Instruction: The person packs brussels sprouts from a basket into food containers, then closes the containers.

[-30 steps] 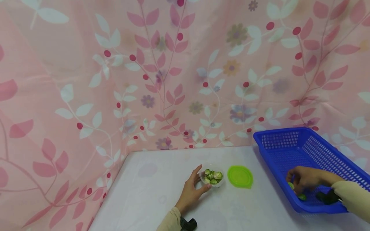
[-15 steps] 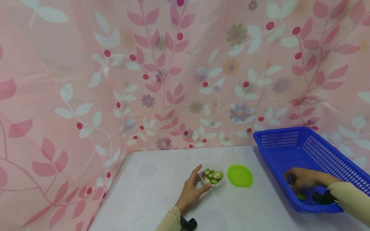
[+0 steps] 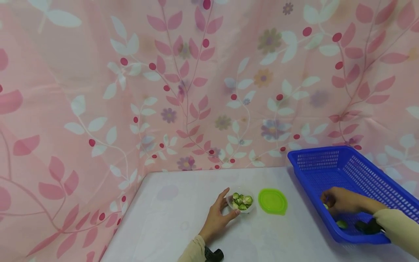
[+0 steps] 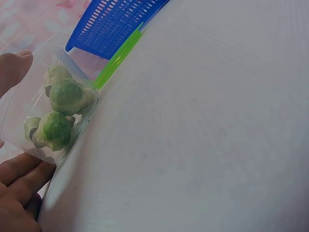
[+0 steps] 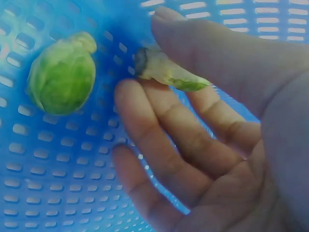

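My left hand [image 3: 217, 215] holds a small clear plastic tub [image 4: 35, 82], thumb on one side and fingers on the other. Several Brussels sprouts [image 3: 241, 201] lie inside the tub, which stands on the table. Down in the blue basket [image 3: 315, 179], my right hand [image 3: 345, 200] pinches a Brussels sprout [image 5: 174, 75] between thumb and fingertips, its cut stem end showing. Another green sprout [image 5: 63, 75] lies on the basket's perforated surface beside those fingers. The head view shows only a sliver of the pinched sprout.
A bright green lid [image 3: 272, 201] lies flat between the tub and the basket. The white table [image 3: 163, 225] backs onto a pink floral curtain [image 3: 209, 109]. A black device [image 3: 214, 254] is strapped at the left wrist; another sits at the right wrist.
My right hand has shifted slightly left inside the basket, toward its left wall. The left hand and the tub stay in place; the head view has tipped a little.
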Demonstrator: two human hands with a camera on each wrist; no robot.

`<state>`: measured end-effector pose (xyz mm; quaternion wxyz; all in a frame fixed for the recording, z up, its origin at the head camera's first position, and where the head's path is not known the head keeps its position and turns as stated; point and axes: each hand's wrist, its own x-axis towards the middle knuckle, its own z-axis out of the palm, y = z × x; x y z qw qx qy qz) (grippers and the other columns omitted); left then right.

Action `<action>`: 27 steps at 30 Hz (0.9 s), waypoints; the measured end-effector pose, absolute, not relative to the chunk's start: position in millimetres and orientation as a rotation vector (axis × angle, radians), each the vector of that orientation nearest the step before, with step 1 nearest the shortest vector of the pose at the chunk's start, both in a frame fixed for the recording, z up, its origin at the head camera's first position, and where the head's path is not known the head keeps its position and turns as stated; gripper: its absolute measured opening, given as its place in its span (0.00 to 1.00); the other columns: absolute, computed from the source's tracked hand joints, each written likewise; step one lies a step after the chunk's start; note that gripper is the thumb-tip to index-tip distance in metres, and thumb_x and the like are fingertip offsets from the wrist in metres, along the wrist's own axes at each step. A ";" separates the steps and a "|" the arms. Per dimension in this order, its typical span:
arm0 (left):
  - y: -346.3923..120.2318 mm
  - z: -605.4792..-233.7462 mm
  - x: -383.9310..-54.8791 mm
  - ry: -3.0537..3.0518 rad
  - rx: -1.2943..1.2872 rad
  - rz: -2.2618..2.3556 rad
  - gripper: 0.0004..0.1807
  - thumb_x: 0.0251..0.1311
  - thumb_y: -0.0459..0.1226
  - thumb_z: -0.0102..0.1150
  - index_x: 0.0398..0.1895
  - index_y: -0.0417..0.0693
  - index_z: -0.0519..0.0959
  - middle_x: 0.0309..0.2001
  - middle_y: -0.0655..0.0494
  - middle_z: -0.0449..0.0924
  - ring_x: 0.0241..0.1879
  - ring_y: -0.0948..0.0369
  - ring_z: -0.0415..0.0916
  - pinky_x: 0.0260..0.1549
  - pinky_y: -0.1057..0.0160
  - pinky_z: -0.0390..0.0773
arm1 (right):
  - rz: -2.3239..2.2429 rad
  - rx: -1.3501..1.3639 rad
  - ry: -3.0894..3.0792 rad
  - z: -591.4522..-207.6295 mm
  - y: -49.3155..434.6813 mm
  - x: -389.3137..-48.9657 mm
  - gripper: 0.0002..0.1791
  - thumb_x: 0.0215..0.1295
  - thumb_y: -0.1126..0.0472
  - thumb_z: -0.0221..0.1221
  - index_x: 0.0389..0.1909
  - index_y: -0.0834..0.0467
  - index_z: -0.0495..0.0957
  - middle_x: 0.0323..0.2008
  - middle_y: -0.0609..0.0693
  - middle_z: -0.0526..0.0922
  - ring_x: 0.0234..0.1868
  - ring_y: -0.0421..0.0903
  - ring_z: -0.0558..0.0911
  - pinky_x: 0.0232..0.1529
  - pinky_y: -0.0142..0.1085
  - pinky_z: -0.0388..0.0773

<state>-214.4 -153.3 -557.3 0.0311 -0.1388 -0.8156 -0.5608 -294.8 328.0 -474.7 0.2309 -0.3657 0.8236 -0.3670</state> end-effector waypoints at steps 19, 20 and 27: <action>-152.9 -556.7 -212.5 -2.517 -0.432 -1.705 0.47 0.69 0.50 0.70 0.86 0.57 0.56 0.73 0.43 0.76 0.72 0.48 0.76 0.72 0.45 0.73 | -1.007 -0.781 2.508 -463.5 338.7 -296.0 0.20 0.75 0.60 0.65 0.61 0.67 0.81 0.51 0.59 0.89 0.45 0.33 0.86 0.41 0.30 0.84; -152.8 -556.6 -212.4 -2.515 -0.434 -1.704 0.47 0.69 0.50 0.70 0.86 0.57 0.56 0.72 0.43 0.76 0.72 0.48 0.76 0.72 0.45 0.73 | -1.007 -0.762 2.516 -462.7 338.6 -295.9 0.21 0.75 0.59 0.65 0.62 0.67 0.81 0.53 0.60 0.89 0.46 0.33 0.87 0.42 0.30 0.84; -152.5 -555.3 -212.2 -2.509 -0.439 -1.704 0.46 0.69 0.50 0.70 0.85 0.66 0.56 0.72 0.44 0.76 0.72 0.49 0.76 0.72 0.47 0.72 | -1.154 -0.646 2.426 -459.0 339.5 -295.9 0.26 0.78 0.58 0.61 0.69 0.71 0.75 0.59 0.69 0.85 0.47 0.45 0.91 0.46 0.39 0.88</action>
